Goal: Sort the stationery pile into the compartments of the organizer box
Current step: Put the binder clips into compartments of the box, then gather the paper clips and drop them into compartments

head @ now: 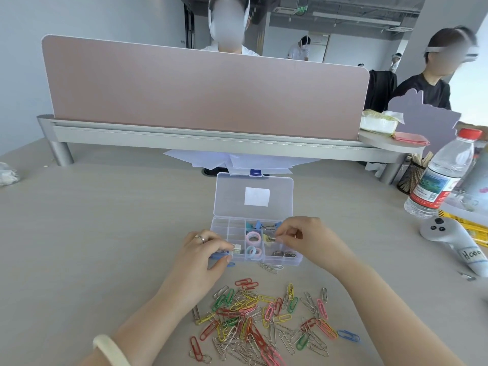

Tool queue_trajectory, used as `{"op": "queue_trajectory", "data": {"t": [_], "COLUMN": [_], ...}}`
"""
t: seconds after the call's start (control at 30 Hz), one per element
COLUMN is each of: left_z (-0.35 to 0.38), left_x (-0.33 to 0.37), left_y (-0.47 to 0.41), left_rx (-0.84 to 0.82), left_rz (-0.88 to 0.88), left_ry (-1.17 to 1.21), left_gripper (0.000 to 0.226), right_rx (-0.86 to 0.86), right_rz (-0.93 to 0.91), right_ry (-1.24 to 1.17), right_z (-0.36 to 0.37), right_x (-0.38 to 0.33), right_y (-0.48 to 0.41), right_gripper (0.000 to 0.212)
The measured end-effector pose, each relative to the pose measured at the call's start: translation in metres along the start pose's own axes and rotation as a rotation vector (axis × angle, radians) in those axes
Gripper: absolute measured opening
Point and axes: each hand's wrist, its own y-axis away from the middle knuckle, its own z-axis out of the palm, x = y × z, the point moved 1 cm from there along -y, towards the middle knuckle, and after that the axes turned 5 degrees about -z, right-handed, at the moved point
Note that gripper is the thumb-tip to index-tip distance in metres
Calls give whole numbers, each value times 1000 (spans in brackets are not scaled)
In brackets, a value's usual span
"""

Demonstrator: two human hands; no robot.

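A clear plastic organizer box (227, 229) lies open on the desk, its lid (280, 186) folded back. Its compartments hold blue binder clips (257, 225), pastel tape rings (253, 237) and dark metal rings (284, 253). My left hand (208, 256) pinches a white eraser (235, 248) at the box's front left compartment. Over the middle right compartment my right hand (303, 237) pinches a yellow binder clip (269, 239). A pile of coloured paper clips (264, 320) lies on the desk between my forearms.
A water bottle (443, 178) stands at the right, with a grey controller (449, 239) and a yellow box (470, 224) beside it. A mesh pen cup (412, 178) stands behind. A pink divider (206, 88) closes the desk's far side. Other people sit beyond it.
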Motion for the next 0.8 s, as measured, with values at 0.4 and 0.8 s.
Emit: {"op": "queue_trajectory", "data": {"t": [0.4, 0.8], "left_z": [-42, -20], "left_x": [-13, 2], "left_y": [14, 51], "left_rx": [-386, -608], "left_rz": [-51, 34], "left_ry": [-92, -403], "left_gripper": [81, 99], "right_rx": [-363, -434], "right_rz": [193, 4], "right_ry": [178, -64], "right_z": [-28, 12], "right_x": [11, -31], "right_y": [71, 75], "right_gripper": [35, 68]}}
